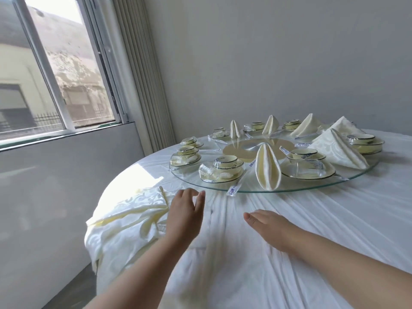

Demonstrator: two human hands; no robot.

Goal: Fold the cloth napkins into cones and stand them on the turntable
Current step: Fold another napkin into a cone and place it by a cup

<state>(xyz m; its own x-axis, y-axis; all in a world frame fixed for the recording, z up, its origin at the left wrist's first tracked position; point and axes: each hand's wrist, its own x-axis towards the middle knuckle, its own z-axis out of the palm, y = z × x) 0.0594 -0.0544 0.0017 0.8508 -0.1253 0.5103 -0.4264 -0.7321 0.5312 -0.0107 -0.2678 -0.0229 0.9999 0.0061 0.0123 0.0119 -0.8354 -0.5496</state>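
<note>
Both hands, left hand (186, 210) and right hand (270, 226), are held with spread, empty grip over the table (289, 241). Unfolded napkins (124, 219) lie at nine o'clock; six cones are seen on the turntable (289, 186) at twelve. Probably one napkin must be taken next.

Blue print on the wrapped chopstick packet (233, 190) at the near rim of the glass turntable (312, 185) — too blurred to read. Same blue marks on the plastic-wrapped bowl (305, 153) just right of the turntable's centre and on the bowl (225, 160) left of it — no letter legible. Nothing else printed or numbered.
</note>
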